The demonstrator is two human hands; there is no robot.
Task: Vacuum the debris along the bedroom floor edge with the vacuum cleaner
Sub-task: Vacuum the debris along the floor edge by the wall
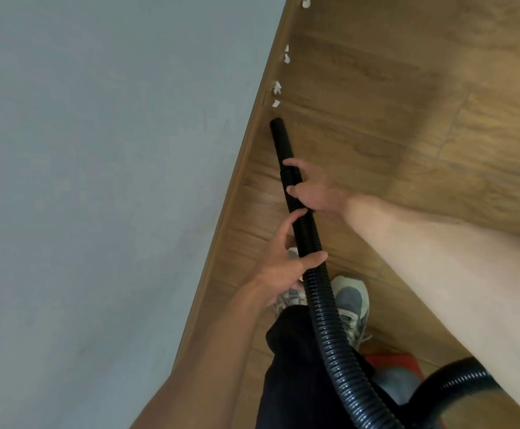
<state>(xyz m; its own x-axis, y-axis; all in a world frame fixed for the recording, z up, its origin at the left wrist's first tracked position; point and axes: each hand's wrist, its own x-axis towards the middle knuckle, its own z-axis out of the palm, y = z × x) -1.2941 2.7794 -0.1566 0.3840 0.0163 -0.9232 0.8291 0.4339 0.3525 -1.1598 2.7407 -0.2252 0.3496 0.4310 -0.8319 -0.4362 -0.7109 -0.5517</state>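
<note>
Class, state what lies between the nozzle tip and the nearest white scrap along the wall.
In the head view, only bare wood floor separates the nozzle tip from the nearest white scrap.

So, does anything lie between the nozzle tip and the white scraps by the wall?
Nothing visible does. Only bare floor separates the nozzle from the nearest scrap; the other scraps follow along the skirting.

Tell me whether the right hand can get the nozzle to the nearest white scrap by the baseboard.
Probably yes: the right hand grips the nozzle, whose tip sits just short of the nearest scrap, with only bare floor between them.
</note>
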